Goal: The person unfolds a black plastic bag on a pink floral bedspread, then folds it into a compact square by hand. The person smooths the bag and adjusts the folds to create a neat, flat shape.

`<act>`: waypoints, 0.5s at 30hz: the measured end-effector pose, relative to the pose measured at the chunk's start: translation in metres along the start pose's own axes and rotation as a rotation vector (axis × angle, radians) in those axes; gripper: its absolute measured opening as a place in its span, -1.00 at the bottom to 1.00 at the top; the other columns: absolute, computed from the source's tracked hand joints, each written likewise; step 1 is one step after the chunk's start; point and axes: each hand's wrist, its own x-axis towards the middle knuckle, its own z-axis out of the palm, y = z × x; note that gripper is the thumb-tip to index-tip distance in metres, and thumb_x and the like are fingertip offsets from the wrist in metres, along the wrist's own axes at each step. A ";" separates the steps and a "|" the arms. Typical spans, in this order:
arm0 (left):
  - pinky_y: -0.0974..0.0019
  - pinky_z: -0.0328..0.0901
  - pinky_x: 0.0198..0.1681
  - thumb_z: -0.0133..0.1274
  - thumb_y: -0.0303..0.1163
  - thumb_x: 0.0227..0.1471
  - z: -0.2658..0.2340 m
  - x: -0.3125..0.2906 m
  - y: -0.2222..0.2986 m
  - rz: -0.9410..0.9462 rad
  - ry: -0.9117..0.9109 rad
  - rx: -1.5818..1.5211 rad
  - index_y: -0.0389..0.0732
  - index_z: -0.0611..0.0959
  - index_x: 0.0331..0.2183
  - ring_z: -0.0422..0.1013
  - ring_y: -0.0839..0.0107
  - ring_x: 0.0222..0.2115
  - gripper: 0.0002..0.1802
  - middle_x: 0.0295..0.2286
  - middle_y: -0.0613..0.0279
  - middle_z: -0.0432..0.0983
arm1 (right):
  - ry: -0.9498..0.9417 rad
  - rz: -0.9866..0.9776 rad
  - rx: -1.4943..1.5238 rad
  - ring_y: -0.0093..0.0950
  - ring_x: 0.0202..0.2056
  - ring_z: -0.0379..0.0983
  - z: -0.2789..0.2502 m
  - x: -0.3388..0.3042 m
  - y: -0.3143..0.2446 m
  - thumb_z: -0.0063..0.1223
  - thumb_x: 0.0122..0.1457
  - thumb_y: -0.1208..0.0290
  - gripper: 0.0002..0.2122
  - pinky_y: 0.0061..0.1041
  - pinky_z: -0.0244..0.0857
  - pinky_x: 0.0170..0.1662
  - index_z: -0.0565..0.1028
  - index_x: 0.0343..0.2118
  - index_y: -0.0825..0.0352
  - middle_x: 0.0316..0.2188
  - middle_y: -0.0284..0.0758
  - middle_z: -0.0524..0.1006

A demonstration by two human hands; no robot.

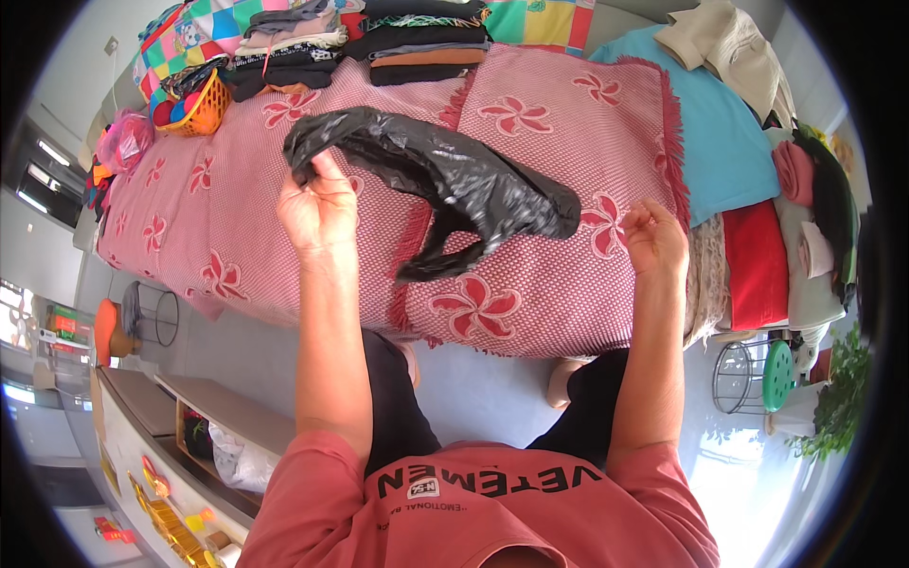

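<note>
A black plastic bag (473, 175) hangs in the air over the pink flower-patterned cover (369, 251), its thin sheet bent in a loose arc. My left hand (322, 204) pinches the bag's left end between thumb and fingers. The bag's other end spreads to the right, and a dark flap droops at its lower side. Apart from the bag, to its right, my right hand (655, 237) is held up over the cover's right part. Its fingers are curled in toward the thumb, and nothing shows between them.
Folded clothes (421, 43) are stacked along the back. An orange basket (201, 106) of coloured balls stands far left. A blue cloth (691, 123), a beige garment (724, 47) and a red cloth (755, 265) lie right. A green-topped stool (776, 376) and an opened drawer (218, 417) flank me.
</note>
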 end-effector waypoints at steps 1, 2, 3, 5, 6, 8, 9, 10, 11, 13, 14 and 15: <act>-0.02 0.32 0.19 -0.08 -0.41 0.15 0.010 -0.002 -0.014 0.040 0.046 0.073 -0.53 0.46 0.00 0.45 -0.05 0.01 -0.56 -0.05 -0.19 0.51 | -0.043 -0.172 -0.074 -0.43 -0.25 0.47 0.016 -0.018 0.003 0.21 0.20 0.26 -0.50 -0.46 0.38 -0.25 0.32 0.08 0.44 -0.07 -0.19 0.43; -0.03 0.31 0.20 -0.09 -0.40 0.17 0.017 -0.006 -0.027 0.083 0.089 0.149 -0.53 0.48 -0.02 0.47 -0.03 -0.01 -0.57 -0.07 -0.18 0.53 | -0.091 -0.343 -0.146 -0.45 -0.34 0.46 0.033 -0.035 0.006 0.26 0.16 0.17 -0.53 -0.52 0.36 -0.33 0.46 -0.01 0.44 -0.22 -0.22 0.54; -0.05 0.27 0.23 -0.09 -0.41 0.18 0.019 -0.006 -0.039 0.094 0.049 0.274 -0.50 0.45 0.02 0.39 -0.03 0.07 -0.56 0.00 -0.18 0.47 | -0.138 -0.381 -0.213 -0.43 -0.29 0.47 0.053 -0.056 0.011 0.26 0.16 0.15 -0.50 -0.50 0.37 -0.27 0.45 0.01 0.44 -0.19 -0.21 0.54; -0.05 0.22 0.26 -0.05 -0.41 0.18 0.022 -0.012 -0.064 -0.013 0.020 0.299 -0.48 0.38 0.10 0.29 -0.02 0.17 -0.50 0.08 -0.16 0.38 | -0.224 -0.434 -0.374 -0.40 -0.20 0.49 0.078 -0.092 0.017 0.26 0.15 0.13 -0.45 -0.47 0.40 -0.14 0.42 0.05 0.46 -0.13 -0.18 0.54; -0.04 0.21 0.26 -0.02 -0.41 0.18 0.025 -0.014 -0.080 -0.033 0.014 0.426 -0.46 0.33 0.15 0.24 -0.02 0.20 -0.45 0.11 -0.16 0.35 | -0.326 -0.497 -0.479 -0.33 -0.09 0.46 0.079 -0.097 0.023 0.29 0.13 0.10 -0.39 -0.39 0.37 -0.03 0.39 0.09 0.47 -0.06 -0.13 0.50; -0.02 0.20 0.27 0.08 -0.38 0.15 0.040 -0.014 -0.105 -0.114 -0.099 0.613 -0.41 0.22 0.23 0.19 -0.02 0.23 -0.30 0.14 -0.14 0.30 | -0.537 -0.606 -0.681 -0.20 0.09 0.36 0.085 -0.103 0.035 0.33 0.07 0.05 -0.27 -0.26 0.26 0.16 0.32 0.16 0.49 0.08 -0.02 0.39; -0.03 0.21 0.25 0.15 -0.36 0.11 0.046 -0.017 -0.112 -0.144 -0.147 0.714 -0.38 0.16 0.26 0.16 -0.01 0.25 -0.20 0.18 -0.14 0.24 | -0.646 -0.651 -0.784 -0.13 0.18 0.29 0.089 -0.106 0.041 0.34 0.04 0.02 -0.21 -0.21 0.19 0.23 0.29 0.19 0.50 0.14 0.04 0.33; -0.03 0.23 0.24 0.19 -0.35 0.08 0.053 -0.019 -0.120 -0.186 -0.177 0.733 -0.37 0.13 0.28 0.15 0.00 0.25 -0.14 0.20 -0.13 0.20 | -0.687 -0.706 -0.976 -0.37 0.18 0.28 0.090 -0.105 0.045 0.42 0.00 0.14 -0.10 -0.35 0.15 0.24 0.12 0.30 0.45 0.14 -0.19 0.36; -0.03 0.24 0.23 0.22 -0.35 0.06 0.058 -0.021 -0.125 -0.229 -0.207 0.751 -0.36 0.09 0.29 0.14 0.00 0.26 -0.08 0.22 -0.13 0.17 | -0.635 -0.738 -0.980 -0.12 0.15 0.32 0.095 -0.113 0.053 0.38 0.02 0.10 -0.27 -0.20 0.22 0.20 0.34 0.15 0.46 0.15 0.04 0.33; -0.08 0.26 0.20 0.24 -0.41 0.02 0.060 -0.023 -0.129 -0.261 -0.295 0.725 -0.20 -0.01 0.35 0.14 0.02 0.26 0.02 0.24 -0.12 0.14 | -0.510 -0.765 -1.025 -0.23 -0.02 0.47 0.097 -0.111 0.064 0.34 0.08 0.27 -0.48 -0.31 0.33 0.07 0.44 0.03 0.47 -0.04 -0.04 0.50; -0.09 0.27 0.19 0.24 -0.44 0.02 0.060 -0.024 -0.130 -0.247 -0.323 0.721 -0.15 -0.03 0.35 0.15 0.02 0.25 0.03 0.24 -0.12 0.14 | -0.432 -0.666 -0.802 -0.39 -0.23 0.53 0.100 -0.109 0.071 0.22 0.16 0.44 -0.71 -0.45 0.40 -0.10 0.51 -0.11 0.50 -0.27 -0.15 0.59; -0.10 0.27 0.19 0.23 -0.47 0.02 0.061 -0.025 -0.130 -0.230 -0.351 0.718 -0.11 -0.05 0.36 0.16 0.02 0.25 0.05 0.24 -0.12 0.14 | -0.437 -0.632 -0.666 -0.66 -0.26 0.45 0.100 -0.106 0.071 0.06 0.29 0.53 -0.85 -0.60 0.37 -0.15 0.55 -0.12 0.41 -0.30 -0.44 0.59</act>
